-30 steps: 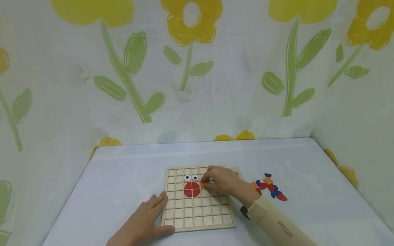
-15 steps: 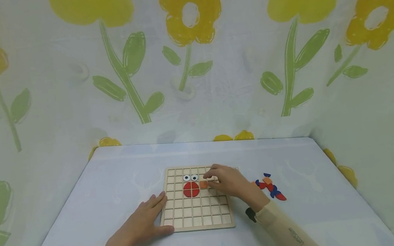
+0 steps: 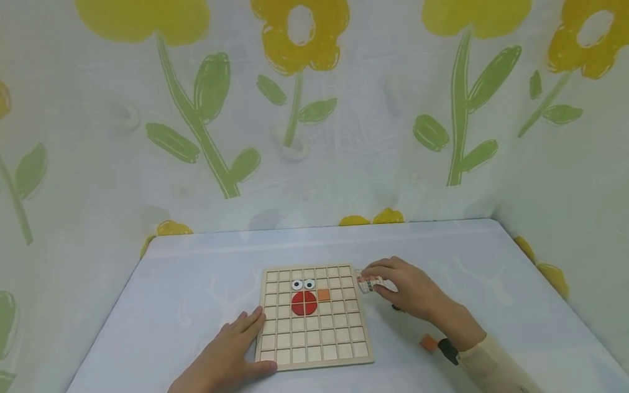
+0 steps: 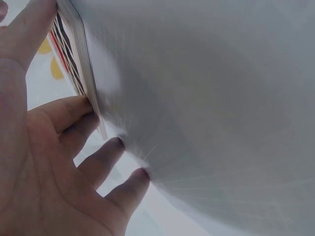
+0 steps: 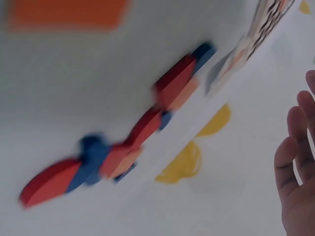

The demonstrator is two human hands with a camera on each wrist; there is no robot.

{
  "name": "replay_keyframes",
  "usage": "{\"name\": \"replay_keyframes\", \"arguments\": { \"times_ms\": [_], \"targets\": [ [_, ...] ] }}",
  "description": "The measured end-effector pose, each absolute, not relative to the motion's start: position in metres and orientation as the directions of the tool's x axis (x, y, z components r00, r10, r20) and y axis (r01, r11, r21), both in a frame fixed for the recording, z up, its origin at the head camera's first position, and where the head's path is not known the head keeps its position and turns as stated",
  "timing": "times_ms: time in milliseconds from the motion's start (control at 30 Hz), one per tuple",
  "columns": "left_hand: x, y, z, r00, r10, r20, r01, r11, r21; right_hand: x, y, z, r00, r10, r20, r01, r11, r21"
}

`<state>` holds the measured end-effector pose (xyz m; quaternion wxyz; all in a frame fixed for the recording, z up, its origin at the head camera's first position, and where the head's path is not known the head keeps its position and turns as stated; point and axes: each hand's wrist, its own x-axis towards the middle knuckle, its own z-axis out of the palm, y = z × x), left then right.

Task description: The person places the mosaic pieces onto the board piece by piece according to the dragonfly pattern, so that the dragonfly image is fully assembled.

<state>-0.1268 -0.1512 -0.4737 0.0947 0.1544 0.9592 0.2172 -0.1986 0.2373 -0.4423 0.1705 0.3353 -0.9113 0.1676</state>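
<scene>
Grid board, wooden: lay flat on the worktop. Set in its cells: two eye tiles; below them, four red quarters forming a disc; one orange square, beside the upper right quarter.

Left hand: fingers extended, touching the board's left edge, thumb at its near left corner; nothing grasped.

Right hand: over the printed card, right of the board; fingers loosely bent, parted, no piece visible in them.

Loose stock: one orange tile near the right wrist; red, blue and orange loose pieces, close together, some touching.

Risks, as judged: a low sweep of the right wrist could have scattered the stock; a brush of the fingers could have shifted the card; uneven left-hand pressure could have skewed the board.
</scene>
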Motion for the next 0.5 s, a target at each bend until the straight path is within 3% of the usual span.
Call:
{"name": "replay_keyframes", "arguments": {
  "times_ms": [500],
  "targets": [
    [-0.125, -0.150, -0.472, -0.937, 0.331, -0.106, 0.250, 0.854, 0.455, -0.185, 0.324, -0.441, -0.834, -0.440, 0.332, -0.514, 0.839, -0.178]
  ]
}}
